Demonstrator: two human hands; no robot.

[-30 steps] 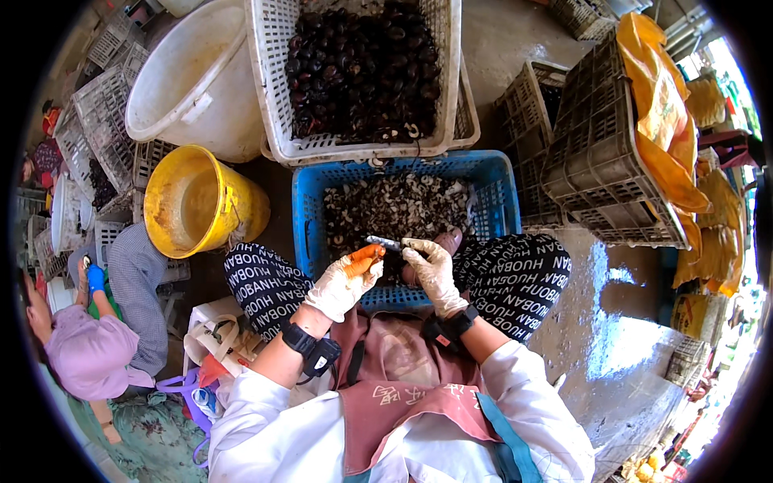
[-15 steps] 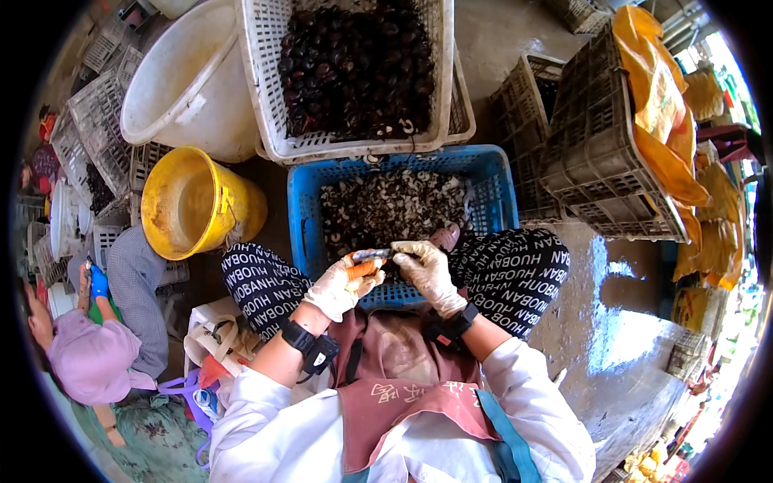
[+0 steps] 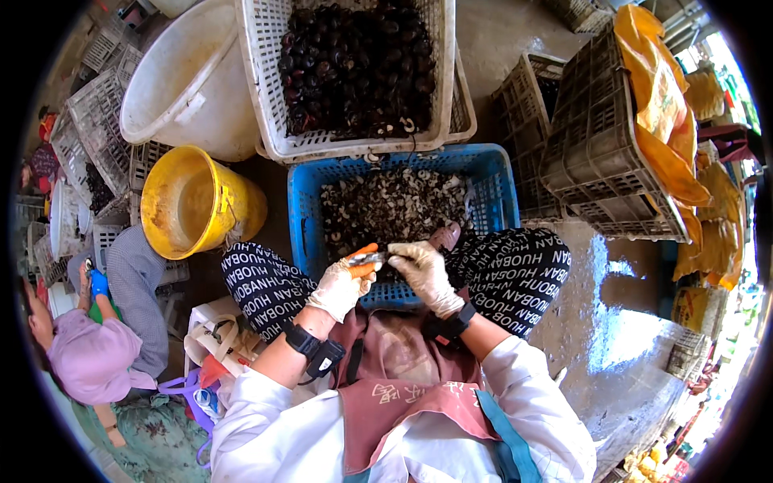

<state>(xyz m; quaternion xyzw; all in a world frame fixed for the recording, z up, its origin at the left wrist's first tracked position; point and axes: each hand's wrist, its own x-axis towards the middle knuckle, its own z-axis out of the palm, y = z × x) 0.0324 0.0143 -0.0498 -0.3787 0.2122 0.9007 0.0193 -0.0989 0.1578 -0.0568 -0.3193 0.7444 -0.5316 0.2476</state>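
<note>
My left hand (image 3: 340, 286), in a pale glove, grips an orange-handled knife (image 3: 364, 256) whose blade points right. My right hand (image 3: 427, 275), also gloved, pinches a small dark shellfish piece (image 3: 392, 254) against the blade tip. Both hands hover over the near edge of a blue plastic crate (image 3: 491, 181) filled with dark and white shell pieces. Behind it sits a white basket (image 3: 262, 97) heaped with dark spiny shellfish. My knees in black printed sleeves flank the crate.
A yellow bucket (image 3: 189, 201) and a big white tub (image 3: 181, 80) stand at the left. Grey crates (image 3: 600, 153) with orange cloth are stacked at the right. Another person in a lilac top (image 3: 88, 358) crouches at the lower left beside white baskets. Wet concrete lies at the right.
My hands have stayed over the crate's near edge; the knife tip and the piece in my right hand have come together, with small shifts of the fingers.
</note>
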